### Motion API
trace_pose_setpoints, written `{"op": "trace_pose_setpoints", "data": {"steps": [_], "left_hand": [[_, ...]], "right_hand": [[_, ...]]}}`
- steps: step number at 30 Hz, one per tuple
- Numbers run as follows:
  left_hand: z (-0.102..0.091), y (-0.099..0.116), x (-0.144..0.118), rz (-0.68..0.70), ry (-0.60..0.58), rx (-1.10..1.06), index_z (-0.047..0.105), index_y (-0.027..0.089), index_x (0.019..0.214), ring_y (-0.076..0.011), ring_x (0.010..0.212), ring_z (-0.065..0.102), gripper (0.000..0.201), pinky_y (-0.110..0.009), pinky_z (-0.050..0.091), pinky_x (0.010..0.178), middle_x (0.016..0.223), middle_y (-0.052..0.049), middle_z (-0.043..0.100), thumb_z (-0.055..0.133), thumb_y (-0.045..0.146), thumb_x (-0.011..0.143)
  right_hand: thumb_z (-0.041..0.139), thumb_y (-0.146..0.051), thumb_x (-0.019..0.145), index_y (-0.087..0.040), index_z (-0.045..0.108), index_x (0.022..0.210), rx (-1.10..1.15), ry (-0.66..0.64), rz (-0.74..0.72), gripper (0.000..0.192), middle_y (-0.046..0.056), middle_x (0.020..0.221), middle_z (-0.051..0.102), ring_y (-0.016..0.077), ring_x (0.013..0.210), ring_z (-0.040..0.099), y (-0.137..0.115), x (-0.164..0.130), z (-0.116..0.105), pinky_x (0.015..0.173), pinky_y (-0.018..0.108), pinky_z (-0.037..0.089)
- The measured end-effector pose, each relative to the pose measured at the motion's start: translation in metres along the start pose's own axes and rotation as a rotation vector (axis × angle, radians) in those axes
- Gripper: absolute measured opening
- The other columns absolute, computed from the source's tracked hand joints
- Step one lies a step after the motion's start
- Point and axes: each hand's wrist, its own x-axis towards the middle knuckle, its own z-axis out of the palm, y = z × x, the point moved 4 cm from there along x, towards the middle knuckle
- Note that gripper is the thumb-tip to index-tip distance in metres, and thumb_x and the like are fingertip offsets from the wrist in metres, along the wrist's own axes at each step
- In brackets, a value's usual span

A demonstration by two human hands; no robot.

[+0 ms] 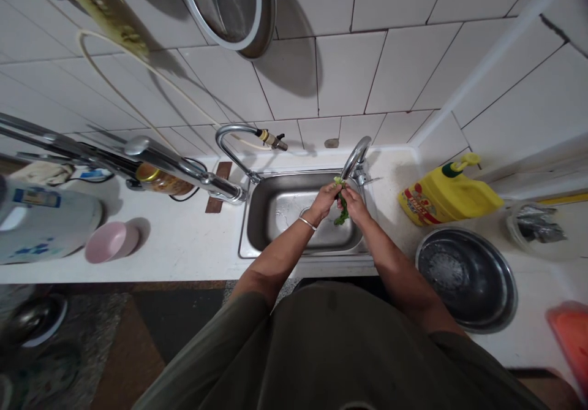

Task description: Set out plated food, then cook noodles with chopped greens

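Note:
A leafy green vegetable [341,216] is held between my two hands above the right part of the steel sink [261,214]. My left hand [326,199], with a light bracelet at the wrist, closes its fingers on the pale top end. Close beside it, my right hand [353,203] pinches the same vegetable from the right. The green leaves hang down toward the basin. Just above the hands is the curved chrome faucet [357,155]; whether water runs from it I cannot make out.
A second spout [236,129] with a brass end arches over the sink's left rear. Right of the sink are a yellow pump bottle [448,194] and a dark metal basin [487,275]. Leftward stand a pink bowl [110,242] and a large clear jug [50,220]. A strainer [225,5] hangs above.

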Motion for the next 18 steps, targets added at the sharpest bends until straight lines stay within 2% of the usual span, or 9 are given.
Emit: {"op": "trace_pose_setpoints", "data": {"steps": [3,5,9,11,14,16,18], "left_hand": [[-0.004,0.0,0.003,0.031,0.116,0.059,0.059,0.016,0.076,-0.0077,0.037,0.04,0.041,-0.023,0.032,0.039,0.049,0.006,0.05,0.068,0.056,0.08],[-0.004,-0.001,0.004,0.038,0.164,0.065,0.061,0.015,0.076,-0.0073,0.04,0.042,0.041,-0.022,0.033,0.041,0.053,0.005,0.053,0.07,0.055,0.079],[0.002,0.001,0.005,0.016,0.114,0.025,0.067,0.014,0.086,-0.0096,0.049,0.051,0.046,-0.023,0.041,0.05,0.06,0.002,0.061,0.07,0.059,0.078],[0.006,0.003,0.007,-0.027,0.081,0.04,0.068,0.013,0.091,-0.01,0.043,0.048,0.049,-0.023,0.039,0.046,0.057,0.001,0.059,0.066,0.061,0.08],[0.008,0.007,0.012,-0.052,0.123,0.085,0.066,0.013,0.088,-0.0081,0.034,0.04,0.047,-0.023,0.03,0.037,0.052,0.001,0.057,0.06,0.06,0.086],[0.008,0.01,0.014,-0.076,0.127,0.098,0.064,0.013,0.088,-0.0073,0.033,0.042,0.042,-0.021,0.028,0.035,0.056,0.001,0.059,0.06,0.055,0.088],[0.011,0.01,0.014,-0.123,0.038,0.069,0.063,0.014,0.091,-0.0091,0.036,0.049,0.037,-0.02,0.029,0.035,0.061,0.0,0.062,0.062,0.051,0.087]], "right_hand": [[0.053,-0.077,0.08,-0.022,0.052,0.085,0.044,-0.004,0.011,0.055,-0.002,0.061,0.051,0.0113,0.053,0.049,-0.007,-0.002,0.003,0.051,0.025,0.042],[0.055,-0.078,0.078,-0.023,0.051,0.088,0.069,-0.019,0.031,0.056,-0.004,0.058,0.047,0.0097,0.05,0.045,-0.011,-0.003,0.005,0.048,0.024,0.038],[0.058,-0.078,0.075,-0.024,0.046,0.09,0.125,-0.089,0.109,0.057,-0.009,0.053,0.036,0.0068,0.041,0.03,-0.014,-0.001,0.007,0.04,0.022,0.025],[0.059,-0.079,0.074,-0.024,0.045,0.086,0.136,-0.124,0.127,0.058,-0.008,0.053,0.039,0.0073,0.042,0.034,-0.014,0.003,0.005,0.041,0.022,0.029],[0.065,-0.078,0.068,-0.023,0.046,0.082,0.152,-0.172,0.105,0.06,-0.005,0.058,0.047,0.0099,0.052,0.046,-0.014,0.009,0.003,0.05,0.024,0.042],[0.071,-0.074,0.065,-0.023,0.045,0.081,0.19,-0.182,0.088,0.059,-0.007,0.057,0.045,0.0094,0.053,0.046,-0.016,0.01,0.0,0.054,0.025,0.044],[0.073,-0.071,0.065,-0.024,0.045,0.082,0.241,-0.199,0.111,0.058,-0.01,0.053,0.037,0.0079,0.048,0.04,-0.017,0.007,-0.002,0.056,0.025,0.047]]}}
